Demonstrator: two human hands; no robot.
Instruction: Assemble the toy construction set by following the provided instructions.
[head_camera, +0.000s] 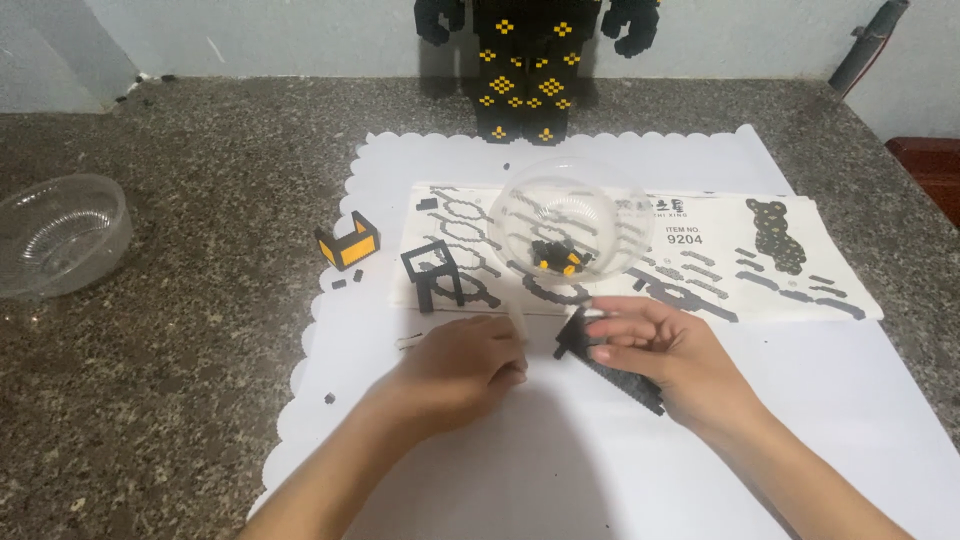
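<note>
I see my right hand (665, 355) pinched around a flat black brick panel (610, 368), thumb and fingers closed on its upper end, the panel running down and to the right under my palm. It sits low over the white scalloped mat (820, 400), just below the instruction sheet (800, 285). My left hand (465, 365) is curled shut with the fingertips drawn together, just beside the panel's left end; a thin pale stick (517, 322) pokes up from between those fingers, though I cannot tell exactly how it is gripped.

Just above both hands stands a clear plastic bowl (570, 215) on the instruction sheet, with a few loose black and yellow bricks (555, 257) at its bottom. To the left of it stands an open black brick frame (435, 272), and further left a small yellow and black brick box (348, 243). A few tiny black pieces lie scattered on the mat near them.

Well apart on the left, a second clear bowl (60, 235) rests on the speckled stone counter (180, 380). At the back, against the wall, stand the legs of a black and yellow brick figure (522, 80).
</note>
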